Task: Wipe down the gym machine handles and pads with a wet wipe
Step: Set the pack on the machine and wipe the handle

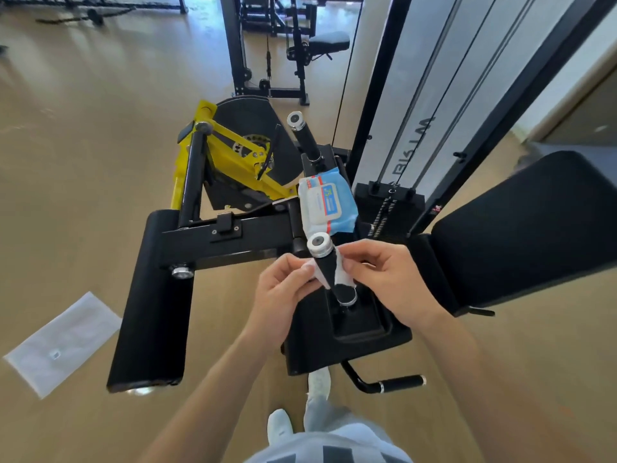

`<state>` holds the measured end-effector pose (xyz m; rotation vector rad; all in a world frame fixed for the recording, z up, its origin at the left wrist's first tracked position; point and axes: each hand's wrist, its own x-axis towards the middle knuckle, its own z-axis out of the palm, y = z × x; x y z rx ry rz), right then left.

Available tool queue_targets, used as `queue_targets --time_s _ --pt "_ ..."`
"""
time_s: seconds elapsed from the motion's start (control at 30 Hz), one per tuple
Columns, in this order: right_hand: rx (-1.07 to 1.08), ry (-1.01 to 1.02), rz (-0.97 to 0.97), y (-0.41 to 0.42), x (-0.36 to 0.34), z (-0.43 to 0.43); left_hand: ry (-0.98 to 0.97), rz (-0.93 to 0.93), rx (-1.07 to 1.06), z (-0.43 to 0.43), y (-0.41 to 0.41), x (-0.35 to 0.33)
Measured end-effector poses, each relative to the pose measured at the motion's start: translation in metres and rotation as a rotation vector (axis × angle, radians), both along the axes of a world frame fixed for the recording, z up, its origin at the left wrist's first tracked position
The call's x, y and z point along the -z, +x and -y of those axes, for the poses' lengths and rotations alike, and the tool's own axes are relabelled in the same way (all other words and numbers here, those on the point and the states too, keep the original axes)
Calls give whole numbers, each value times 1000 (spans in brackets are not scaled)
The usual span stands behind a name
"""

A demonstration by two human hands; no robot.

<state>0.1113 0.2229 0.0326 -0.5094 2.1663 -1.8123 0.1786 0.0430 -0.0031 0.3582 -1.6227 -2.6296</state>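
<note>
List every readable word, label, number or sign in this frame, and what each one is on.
"75": on the label of the wet wipe pack; its smaller print is too blurred to read.
Large letters on the grey weight stack cover: seen inverted and partly hidden by cables, not reliably readable.
Small red sticker on the frame: too small.
Floor sheet: illegible.

Head camera looks steeply down, seemingly close.
</note>
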Motion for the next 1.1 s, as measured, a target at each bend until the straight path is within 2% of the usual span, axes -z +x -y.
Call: queue_targets --time_s 0.2,0.37,0.5,0.67,0.87,1.1 --pt "66 159 -55 19 22 -15 -204 86 21 -20 19 27" --pt "101 263 -122 26 29 -18 -254 79 -11 -29 19 33" --pt "101 217 -178 25 19 -9 -282 8 -137 -27 20 17" --pt "73 109 -235 12 -3 12 -100 -72 -257 -14 12 -10" --pt "39 53 -224 0 -11 19 -177 -168 -344 -15 8 -25" --pt "38 105 -213 9 14 -1 -237 -103 -312 -25 12 1"
